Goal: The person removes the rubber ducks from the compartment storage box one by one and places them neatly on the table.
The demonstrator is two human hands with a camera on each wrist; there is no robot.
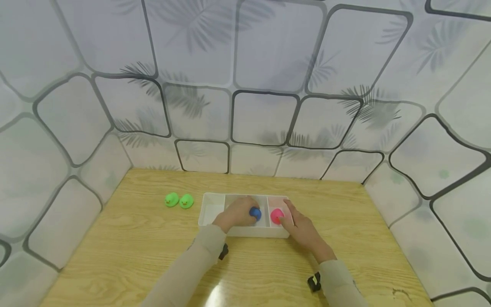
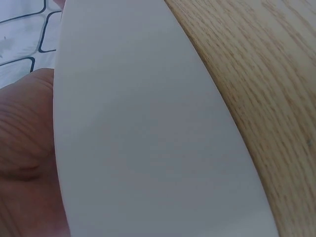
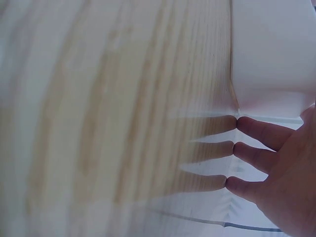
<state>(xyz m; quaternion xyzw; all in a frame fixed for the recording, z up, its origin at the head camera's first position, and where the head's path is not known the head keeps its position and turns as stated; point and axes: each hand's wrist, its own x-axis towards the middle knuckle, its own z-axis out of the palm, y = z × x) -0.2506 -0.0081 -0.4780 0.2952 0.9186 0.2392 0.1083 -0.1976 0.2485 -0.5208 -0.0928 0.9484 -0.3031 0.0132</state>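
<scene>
A white tray [image 1: 245,231] with three compartments sits on the table. My left hand [image 1: 239,212] reaches into its middle compartment, and the thumb and fingers pinch a round blue toy [image 1: 255,213]. A round pink toy [image 1: 277,216] lies in the right compartment. At the tray's right end is my right hand [image 1: 304,230], its thumb over the rim near the pink toy. In the right wrist view, the straight, spread fingers [image 3: 256,155] touch the table with their tips beside the tray. The tray's side wall [image 2: 148,123] covers most of the left hand in the left wrist view.
Two green toy ducks [image 1: 186,201] stand side by side on the wooden table [image 1: 153,256], left of the tray. A patterned curtain [image 1: 264,117] encloses the table at the back and both sides.
</scene>
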